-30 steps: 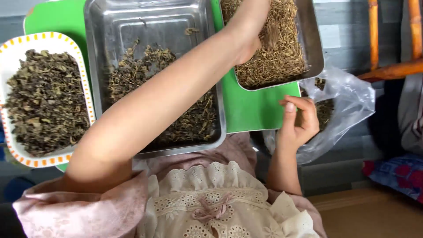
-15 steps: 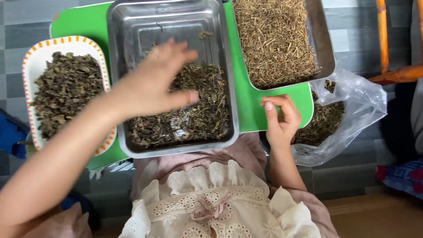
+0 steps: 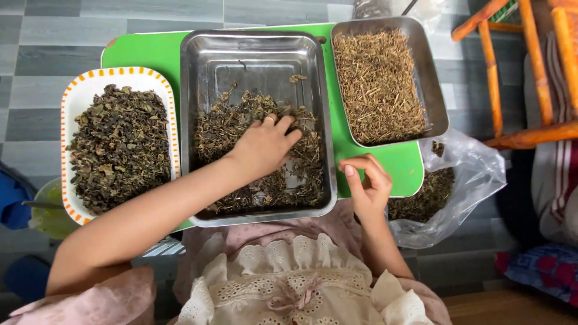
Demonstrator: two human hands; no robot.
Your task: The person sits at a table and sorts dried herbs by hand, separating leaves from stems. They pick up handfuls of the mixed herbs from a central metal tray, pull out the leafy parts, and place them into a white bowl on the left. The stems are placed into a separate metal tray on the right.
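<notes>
Sorting dried herb material, seen from the head view.

Left hand [image 3: 263, 146]: palm down, fingers spread loosely on the mixed dried leaves and stems [image 3: 256, 153] in the middle steel tray [image 3: 198, 66]; whether it pinches anything underneath cannot be told.

Right hand [image 3: 368, 182]: at the near edge of the green table [image 3: 397, 165], fingers curled narrow toward the thumb; anything held is too small to see.

Progress, as a judgement: partly done. The mix covers the tray's near half, its far half nearly bare.

- Oval white dish with orange-checked rim [image 3: 75, 102]: heaped with dark leaves.
- Right steel tray [image 3: 433, 90]: full of pale stems.

Surroundings: clear plastic bag [image 3: 475, 174] of dried leaves beside the table; orange wooden chair [image 3: 524, 135] beyond. Nothing blocks either hand.
</notes>
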